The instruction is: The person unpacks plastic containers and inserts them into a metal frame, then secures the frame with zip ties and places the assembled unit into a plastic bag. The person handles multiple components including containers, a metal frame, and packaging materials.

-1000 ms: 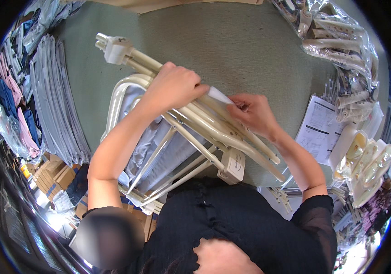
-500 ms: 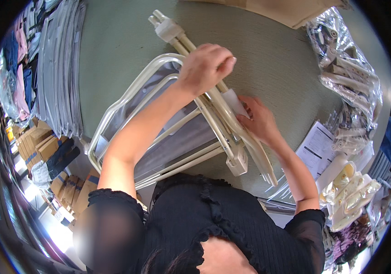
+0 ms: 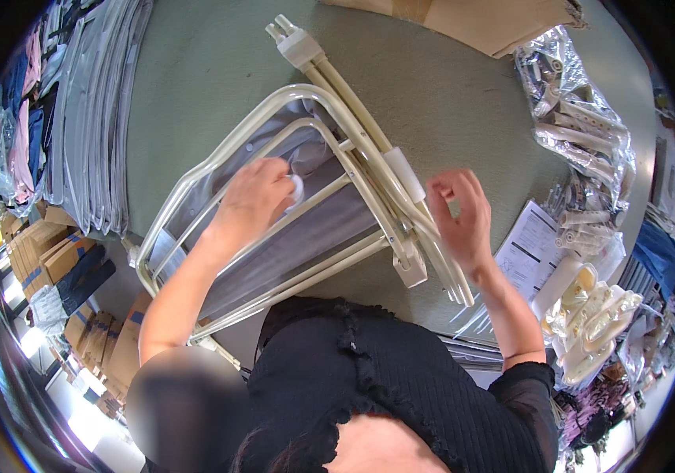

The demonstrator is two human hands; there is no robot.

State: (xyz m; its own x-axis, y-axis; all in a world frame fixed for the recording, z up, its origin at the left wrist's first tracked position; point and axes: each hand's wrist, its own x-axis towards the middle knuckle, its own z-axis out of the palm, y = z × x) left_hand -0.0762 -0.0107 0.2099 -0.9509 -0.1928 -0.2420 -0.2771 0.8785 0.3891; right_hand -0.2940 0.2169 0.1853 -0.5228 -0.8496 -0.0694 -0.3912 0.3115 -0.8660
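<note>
A folded frame of cream metal tubes (image 3: pixel 262 93) with grey mesh-like fabric lies across the table in front of me. Along its right side runs a bundle of straight tubes (image 3: pixel 351 101), with a pale plastic block at the far end and a white band (image 3: pixel 405 175) round it lower down. My left hand (image 3: pixel 252 197) is over the fabric, its fingers closed on a small white rounded piece (image 3: pixel 296 189). Just right of the white band, my right hand (image 3: pixel 461 213) hovers apart from the tubes, fingers loosely curved with a gap to the thumb and nothing seen between them.
Grey flat panels (image 3: pixel 97 118) are stacked at the left. Brown cardboard (image 3: pixel 463 22) lies at the far edge. On the right are clear-bagged cream parts (image 3: pixel 582 118), a printed sheet (image 3: pixel 528 244) and more wrapped cream pieces (image 3: pixel 589 315). Cardboard boxes (image 3: pixel 46 244) stand below, left.
My left hand has left the tube bundle and come back leftward over the fabric, to the white piece. My right hand has let go of the tubes and lifted slightly away.
</note>
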